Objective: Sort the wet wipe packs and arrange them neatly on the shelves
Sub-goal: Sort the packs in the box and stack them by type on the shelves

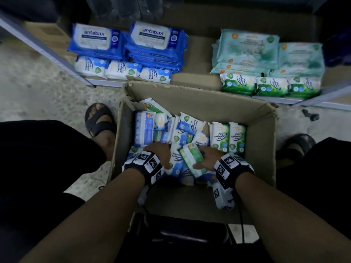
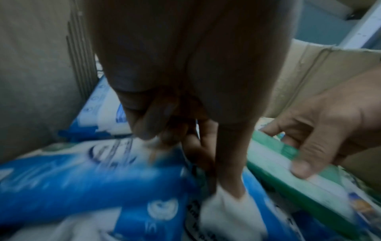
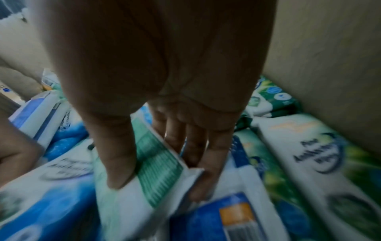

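Hands were both inside the box (image 1: 262, 128). Right hand (image 1: 206, 158) gripped a green pack (image 1: 191, 160), thumb on top, fingers beneath. Left hand (image 1: 159, 152), fingers curled, pinched a blue pack (image 2: 86, 171) among loose packs. Sorted stacks lay on the shelf (image 1: 197, 80).

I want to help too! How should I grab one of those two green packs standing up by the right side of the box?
Come straight down from above and pinch the top end of a green pack across its thin sides. Both stand on end side by side, the outer one against the box wall, so probably only the tops are free.
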